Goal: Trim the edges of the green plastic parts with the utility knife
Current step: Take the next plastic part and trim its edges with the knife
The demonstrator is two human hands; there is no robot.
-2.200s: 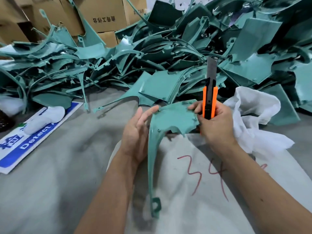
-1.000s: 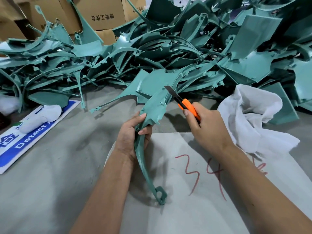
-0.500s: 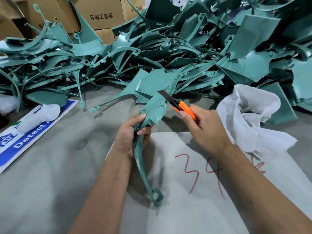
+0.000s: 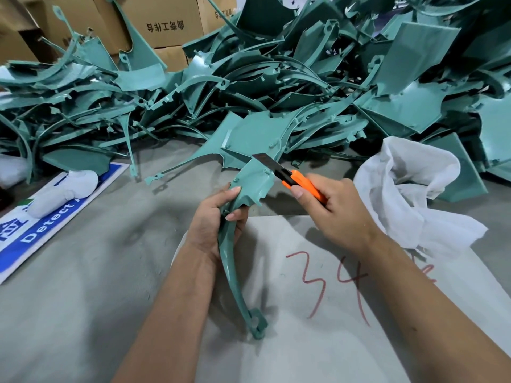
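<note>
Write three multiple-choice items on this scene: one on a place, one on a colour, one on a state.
1. Where does the white cloth lie?
A. right of the right hand
B. left of the left hand
C. on the cardboard boxes

2. What colour is the utility knife handle?
A. blue
B. orange
C. white

3. What is the left hand doing?
A. lying flat on the table
B. gripping the green part
C. holding the knife

Answers: 1 A, it lies beyond the right hand. 2 B, orange shows above the fingers. 3 B, fingers curl round the green part.

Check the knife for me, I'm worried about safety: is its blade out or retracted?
Out. A bare grey blade sticks out of the orange utility knife in the right hand, its tip against the green part.
</note>
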